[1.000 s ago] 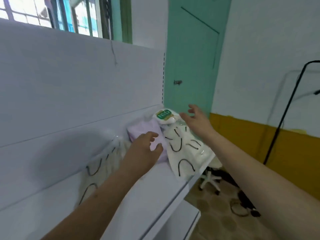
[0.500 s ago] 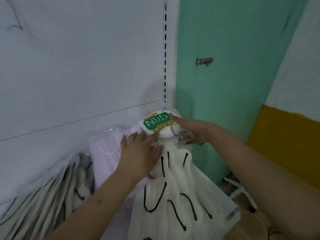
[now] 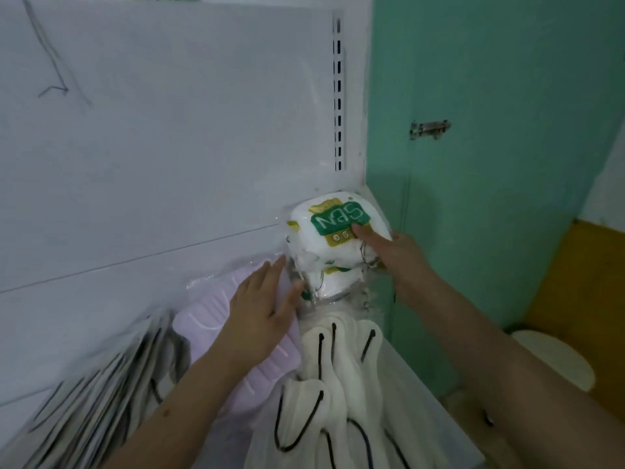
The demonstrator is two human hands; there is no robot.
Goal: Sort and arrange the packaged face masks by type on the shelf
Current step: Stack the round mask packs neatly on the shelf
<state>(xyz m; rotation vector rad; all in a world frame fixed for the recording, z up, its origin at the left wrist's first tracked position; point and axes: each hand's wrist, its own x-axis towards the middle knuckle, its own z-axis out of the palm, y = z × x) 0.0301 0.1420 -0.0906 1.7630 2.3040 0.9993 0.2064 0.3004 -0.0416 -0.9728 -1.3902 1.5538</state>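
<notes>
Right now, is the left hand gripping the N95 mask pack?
No. The left hand lies flat on the lilac mask pack; the right hand holds the N95 mask pack.

white masks (image 3: 338,401) cut btm edge | left stack (image 3: 101,394) blurred, type unclear

The N95 packs (image 3: 333,231) sit stacked in the shelf's (image 3: 419,374) back right corner. Before them lie the looped masks (image 3: 338,384), the flat pack (image 3: 220,319) to their left, bagged masks (image 3: 98,394) leaning farthest left.
</notes>
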